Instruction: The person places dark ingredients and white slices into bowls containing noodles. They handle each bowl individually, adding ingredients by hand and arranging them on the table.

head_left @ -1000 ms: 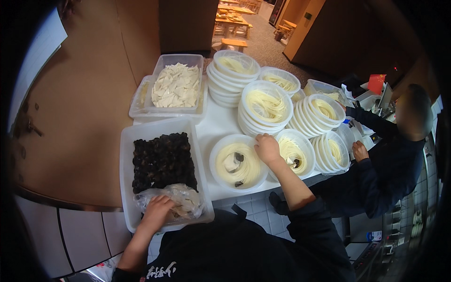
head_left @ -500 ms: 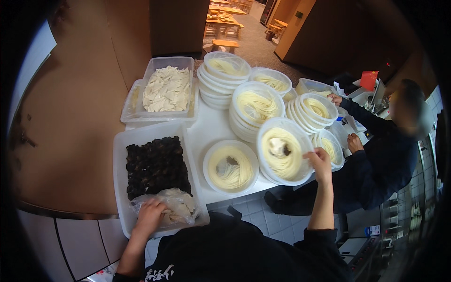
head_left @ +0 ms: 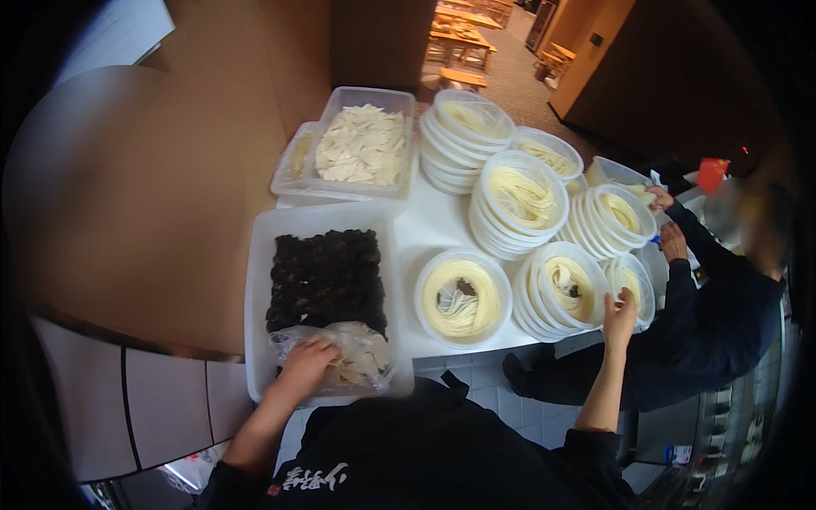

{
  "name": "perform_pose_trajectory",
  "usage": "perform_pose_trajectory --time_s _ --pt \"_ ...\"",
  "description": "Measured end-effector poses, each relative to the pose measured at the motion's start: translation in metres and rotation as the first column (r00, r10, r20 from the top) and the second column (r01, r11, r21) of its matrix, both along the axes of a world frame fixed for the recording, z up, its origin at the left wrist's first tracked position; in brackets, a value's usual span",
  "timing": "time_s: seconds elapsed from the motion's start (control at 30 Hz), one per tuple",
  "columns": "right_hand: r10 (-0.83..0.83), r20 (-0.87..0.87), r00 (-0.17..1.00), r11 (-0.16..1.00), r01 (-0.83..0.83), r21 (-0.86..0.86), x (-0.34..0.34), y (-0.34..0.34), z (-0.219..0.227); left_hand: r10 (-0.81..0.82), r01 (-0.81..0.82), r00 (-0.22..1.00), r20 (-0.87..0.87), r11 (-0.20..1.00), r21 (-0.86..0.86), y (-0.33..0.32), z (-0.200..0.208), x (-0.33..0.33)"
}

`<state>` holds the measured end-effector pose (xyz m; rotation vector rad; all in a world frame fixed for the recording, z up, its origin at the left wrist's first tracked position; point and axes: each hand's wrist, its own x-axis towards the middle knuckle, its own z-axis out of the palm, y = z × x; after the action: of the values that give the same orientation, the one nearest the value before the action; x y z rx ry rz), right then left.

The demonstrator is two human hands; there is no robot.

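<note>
My left hand (head_left: 309, 364) is closed on a clear plastic bag (head_left: 367, 367) of pale flat pieces. That bag lies at the near end of a large white tub (head_left: 261, 280), beside a mass of dark, lumpy food (head_left: 327, 276). My right hand (head_left: 620, 316) is raised with its fingers apart, at the right rim of the top noodle bowl (head_left: 568, 285) on a front stack. Whether the fingertips touch that rim, I cannot tell. Left of the stack sits a single round bowl of pale noodles (head_left: 442, 319) with dark bits in its middle.
More stacked noodle bowls (head_left: 520, 200) crowd the white table (head_left: 406, 319). A tub of pale cut dough pieces (head_left: 361, 144) stands at the back left, against a brown panel (head_left: 187, 221). On the right, a co-worker in dark clothes (head_left: 705, 314) reaches toward another tub.
The tilted noodle bowl my right hand gripped now sits on its stack, and that hand has loosened. My left hand stays on the bag. The whole view has shifted.
</note>
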<state>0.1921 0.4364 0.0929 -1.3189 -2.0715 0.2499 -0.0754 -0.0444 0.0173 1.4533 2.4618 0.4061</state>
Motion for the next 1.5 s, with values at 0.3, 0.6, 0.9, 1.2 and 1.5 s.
perform_pose_trajectory --time_s 0.3,0.6,0.9,1.2,1.5 --pt "0.795 -0.506 0.335 0.11 -0.9 -0.422 -0.087 -0.183 0.066 0.05 -0.05 0.999 0.014 0.999 0.018 0.004 -0.001 0.0" --pt "0.889 -0.442 0.122 -0.133 -0.854 -0.502 -0.168 -0.286 -0.007 -0.071 -0.739 0.263 0.962 0.626 0.248 -0.002 0.013 0.007" --pt "0.871 -0.439 0.223 -0.027 -0.869 -0.495 -0.178 -0.294 -0.034 -0.426 -0.901 -0.27 0.863 0.428 -0.07 0.017 -0.002 0.024" --pt "0.903 -0.388 0.183 -0.053 -0.85 -0.524 -0.173 -0.261 -0.022 -0.448 -0.912 -0.298 0.843 0.394 -0.113 0.023 0.001 0.033" --pt "0.941 -0.248 0.232 0.227 -0.973 -0.049 -0.163 -0.259 0.019 -0.548 -0.915 -0.228 0.805 0.403 0.015 0.024 0.005 0.033"
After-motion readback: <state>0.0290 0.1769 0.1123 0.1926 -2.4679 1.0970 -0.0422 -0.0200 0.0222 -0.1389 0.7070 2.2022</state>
